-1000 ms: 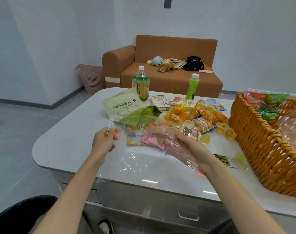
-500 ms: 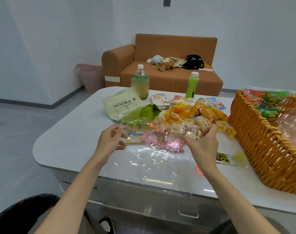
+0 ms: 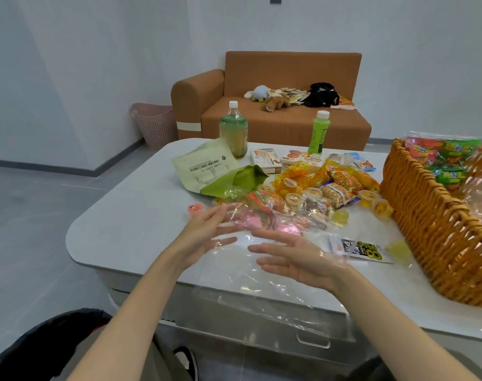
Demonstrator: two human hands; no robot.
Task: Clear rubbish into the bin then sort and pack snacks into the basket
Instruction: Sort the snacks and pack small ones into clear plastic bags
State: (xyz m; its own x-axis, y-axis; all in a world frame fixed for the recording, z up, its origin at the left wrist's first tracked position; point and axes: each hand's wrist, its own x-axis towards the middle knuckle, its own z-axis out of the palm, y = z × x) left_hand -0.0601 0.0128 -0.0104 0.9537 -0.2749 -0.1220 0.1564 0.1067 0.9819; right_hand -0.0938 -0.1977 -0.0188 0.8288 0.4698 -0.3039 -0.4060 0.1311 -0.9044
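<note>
A large clear plastic sheet [image 3: 261, 292] drapes over the table's near edge and over both of my hands. My left hand [image 3: 206, 235] and my right hand [image 3: 297, 257] are spread with straight fingers, palms facing each other, touching the plastic. Behind them lies a pile of snacks [image 3: 316, 193]: jelly cups, cracker packs, pink sweets. A green pouch [image 3: 206, 169] lies open at the back left. The wicker basket [image 3: 432, 226] stands at the right with bright packets [image 3: 448, 158] inside.
Two green bottles [image 3: 233, 133] [image 3: 319, 133] stand at the table's far edge beside snack boxes [image 3: 264, 158]. A black and white packet [image 3: 360, 250] lies near the basket. A pink bin [image 3: 154, 125] stands on the floor by the brown sofa [image 3: 283, 122].
Both hands let go of the plastic's edges, opened and came together near the table's front edge. The plastic has sunk down over them and the table edge.
</note>
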